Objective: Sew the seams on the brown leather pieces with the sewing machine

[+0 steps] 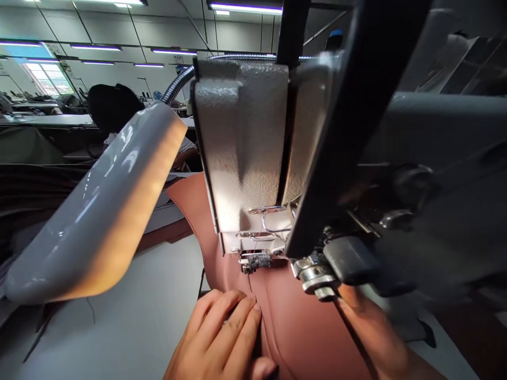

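Two bare hands work one piece at the bottom of the frame. The left hand (216,338) lies low at centre, its fingers (233,322) held close together and pressed flat, with no clear pinch. The right hand (372,332), at lower right, is blurred; it seems to rest on the same piece, but we cannot tell whether it is flat or gripping.

Under both hands lies a reddish-brown leather panel (304,332), curved along its edge and running up past the machine towards centre left. A raised, stitched seam (251,289) runs down it between the hands. We judge the panel fairly stiff and moderately heavy, with a smooth face that may slip a little. Its broad flat areas, either side of the seam, look like the surest places to take hold.

The panel's top passes beneath a small steel presser foot (253,261); we cannot make out the needle. Just right of the foot sit a knurled steel knob (317,277) and a black rounded block (350,259). Above rises the speckled grey cast head of an industrial sewing machine (241,137).

At left, a glossy pale lamp shade (95,211) glows orange inside, with a ribbed metal conduit (178,84) behind it. A white work table (106,322) fills the lower left. Further back, a seated co-worker (113,111) faces away, with bright windows (49,79) at upper left.
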`<state>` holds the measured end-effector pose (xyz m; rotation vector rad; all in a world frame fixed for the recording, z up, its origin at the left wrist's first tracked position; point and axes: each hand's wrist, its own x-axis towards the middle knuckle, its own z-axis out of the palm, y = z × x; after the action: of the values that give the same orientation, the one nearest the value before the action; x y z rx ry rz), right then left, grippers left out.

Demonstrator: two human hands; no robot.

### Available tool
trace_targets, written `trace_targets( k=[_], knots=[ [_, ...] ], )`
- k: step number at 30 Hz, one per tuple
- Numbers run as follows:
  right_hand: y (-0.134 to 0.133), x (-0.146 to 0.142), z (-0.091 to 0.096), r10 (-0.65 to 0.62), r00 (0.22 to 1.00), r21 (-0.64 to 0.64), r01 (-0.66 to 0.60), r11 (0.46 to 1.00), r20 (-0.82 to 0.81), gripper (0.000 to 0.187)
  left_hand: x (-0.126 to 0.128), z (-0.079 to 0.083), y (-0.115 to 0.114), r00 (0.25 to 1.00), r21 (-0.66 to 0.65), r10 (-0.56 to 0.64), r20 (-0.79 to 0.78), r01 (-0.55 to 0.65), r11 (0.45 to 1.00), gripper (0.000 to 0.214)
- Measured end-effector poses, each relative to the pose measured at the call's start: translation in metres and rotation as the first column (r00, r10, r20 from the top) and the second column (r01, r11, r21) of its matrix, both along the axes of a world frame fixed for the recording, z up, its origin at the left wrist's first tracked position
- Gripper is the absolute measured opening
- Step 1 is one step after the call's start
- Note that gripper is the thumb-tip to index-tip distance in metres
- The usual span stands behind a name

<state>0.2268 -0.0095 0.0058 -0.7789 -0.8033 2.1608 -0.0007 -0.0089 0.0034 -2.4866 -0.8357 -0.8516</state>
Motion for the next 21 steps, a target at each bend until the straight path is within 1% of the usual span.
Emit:
trace_targets(
  k=[2,4,5,6,8,9,10,12,13,15,16,20,21],
  knots=[
    [-0.004,-0.001,0.003,-0.025,0.998,-0.102,0.031,0.994,0.062,0.071,0.000,-0.004,-0.001,1.000,-0.005,0.016,-0.002,-0.016,1.000,0.026],
    [-0.005,-0.004,0.007,-0.072,0.977,-0.167,0.107,0.980,0.201,0.069,-0.001,-0.004,-0.002,1.000,0.000,0.011,0.006,-0.011,1.000,0.028],
    [-0.005,-0.007,0.009,-0.099,0.960,-0.156,0.143,0.977,0.261,0.066,-0.003,-0.003,-0.002,1.000,-0.007,0.007,0.001,-0.007,1.000,0.029],
    [-0.004,-0.009,0.010,-0.113,0.950,-0.119,0.153,0.981,0.290,0.063,-0.004,-0.003,-0.002,1.000,-0.016,0.003,-0.008,-0.003,1.000,0.030],
    [0.000,-0.013,0.013,-0.136,0.951,-0.032,0.150,0.988,0.276,0.054,-0.004,-0.003,-0.002,1.000,-0.019,-0.007,-0.007,0.006,1.000,0.031],
    [0.001,-0.015,0.013,-0.140,0.954,-0.015,0.150,0.989,0.264,0.048,-0.003,-0.004,-0.002,1.000,-0.035,-0.008,-0.017,0.008,0.999,0.031],
    [0.003,-0.016,0.014,-0.146,0.954,-0.008,0.153,0.988,0.263,0.040,-0.001,-0.007,-0.001,1.000,-0.041,-0.002,0.005,0.002,0.999,0.030],
    [0.004,-0.016,0.012,-0.144,0.949,-0.003,0.150,0.989,0.281,0.020,0.004,-0.013,0.000,0.992,-0.023,0.023,0.123,-0.021,1.000,0.029],
    [0.004,-0.016,0.011,-0.138,0.947,-0.004,0.145,0.989,0.289,0.015,0.007,-0.017,0.000,0.981,-0.020,0.039,0.190,-0.036,0.999,0.028],
    [0.004,-0.014,0.008,-0.103,0.952,-0.010,0.110,0.994,0.288,0.018,0.009,-0.019,0.001,0.951,-0.001,0.051,0.306,-0.053,0.999,0.029],
    [0.004,-0.013,0.007,-0.103,0.952,-0.013,0.111,0.994,0.287,0.018,0.008,-0.018,0.001,0.950,-0.001,0.045,0.309,-0.047,0.999,0.029],
    [0.002,-0.010,0.003,-0.134,0.934,-0.010,0.146,0.989,0.331,0.019,0.000,-0.005,0.001,0.996,-0.064,0.003,0.088,0.002,0.998,0.025],
    [0.002,-0.011,0.003,-0.148,0.929,0.001,0.157,0.988,0.339,0.019,-0.001,-0.004,0.001,0.998,-0.076,0.003,0.069,0.002,0.997,0.024]
  ],
)
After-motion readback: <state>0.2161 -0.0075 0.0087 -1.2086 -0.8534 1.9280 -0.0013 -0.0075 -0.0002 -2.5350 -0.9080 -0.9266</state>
